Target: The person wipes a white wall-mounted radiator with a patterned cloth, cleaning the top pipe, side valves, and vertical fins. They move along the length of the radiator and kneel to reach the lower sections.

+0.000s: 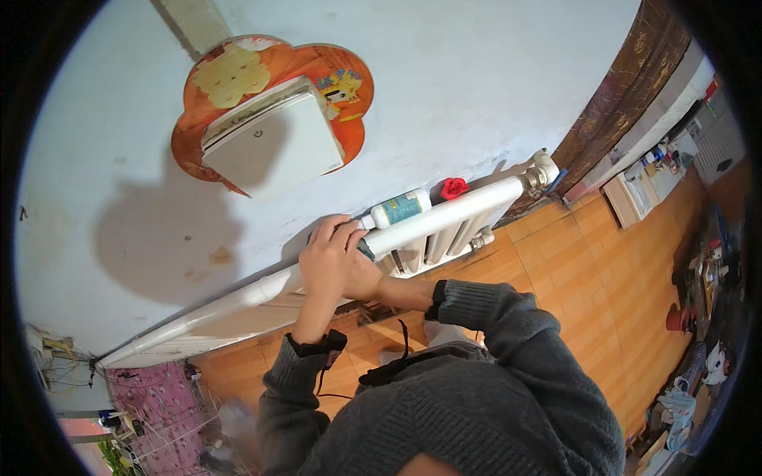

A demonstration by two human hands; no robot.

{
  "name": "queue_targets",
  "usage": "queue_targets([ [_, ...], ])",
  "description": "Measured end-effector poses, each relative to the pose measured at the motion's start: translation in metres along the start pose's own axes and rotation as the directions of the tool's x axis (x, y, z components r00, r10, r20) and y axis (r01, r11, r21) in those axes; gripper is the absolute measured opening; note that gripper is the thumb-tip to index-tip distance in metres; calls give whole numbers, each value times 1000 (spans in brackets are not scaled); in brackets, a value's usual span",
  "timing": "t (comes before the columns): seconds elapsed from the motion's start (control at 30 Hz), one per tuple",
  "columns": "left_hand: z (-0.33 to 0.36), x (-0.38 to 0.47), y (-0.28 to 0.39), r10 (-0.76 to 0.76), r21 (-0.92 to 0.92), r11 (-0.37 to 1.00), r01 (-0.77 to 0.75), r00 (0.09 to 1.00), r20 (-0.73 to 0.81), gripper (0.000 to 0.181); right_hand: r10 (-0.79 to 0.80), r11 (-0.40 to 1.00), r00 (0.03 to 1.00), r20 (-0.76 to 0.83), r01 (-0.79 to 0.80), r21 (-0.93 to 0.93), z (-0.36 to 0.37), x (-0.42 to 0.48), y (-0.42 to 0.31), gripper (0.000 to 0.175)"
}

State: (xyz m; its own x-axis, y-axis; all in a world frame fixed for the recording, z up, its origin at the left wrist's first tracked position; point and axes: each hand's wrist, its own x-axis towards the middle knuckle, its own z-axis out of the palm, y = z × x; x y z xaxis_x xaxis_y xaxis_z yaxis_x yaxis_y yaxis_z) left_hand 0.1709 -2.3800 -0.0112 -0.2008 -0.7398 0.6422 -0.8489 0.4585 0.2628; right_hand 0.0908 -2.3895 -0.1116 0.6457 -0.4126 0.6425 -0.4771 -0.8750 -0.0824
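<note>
A white radiator (443,220) runs along the wall. My left hand (326,256) and my right hand (360,276) meet at its top, the left partly over the right. Between and under them shows a bit of a dark greenish item (365,249), mostly hidden, so which hand holds it cannot be told. Just right of my fingers a white bottle with a teal label (405,209) lies on its side on the radiator top, its cap end by my fingertips. Beyond the bottle sits a red flower-like object (454,188).
Above the radiator, a white panel (274,149) is on an orange flower-shaped wall decoration (357,77). A brown patterned curtain (601,101) hangs at right. A low cabinet (640,193) and clutter line the far right; a pink patterned cloth (158,410) lies lower left.
</note>
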Motion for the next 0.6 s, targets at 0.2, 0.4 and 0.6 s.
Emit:
queue_targets([
  [0.2,-33,-14,2,-189,-42,982,184,966,-178,19,-3,970,997,-74,-15,-244,-4,9,-10,49],
  [0.4,-80,-58,-24,-396,-158,916,369,896,-202,20,-96,951,983,-158,44,-307,3,44,-37,48],
  [0.6,-121,-111,-55,-400,-25,911,411,869,-291,20,-158,932,976,-149,97,-350,20,74,-65,55],
])
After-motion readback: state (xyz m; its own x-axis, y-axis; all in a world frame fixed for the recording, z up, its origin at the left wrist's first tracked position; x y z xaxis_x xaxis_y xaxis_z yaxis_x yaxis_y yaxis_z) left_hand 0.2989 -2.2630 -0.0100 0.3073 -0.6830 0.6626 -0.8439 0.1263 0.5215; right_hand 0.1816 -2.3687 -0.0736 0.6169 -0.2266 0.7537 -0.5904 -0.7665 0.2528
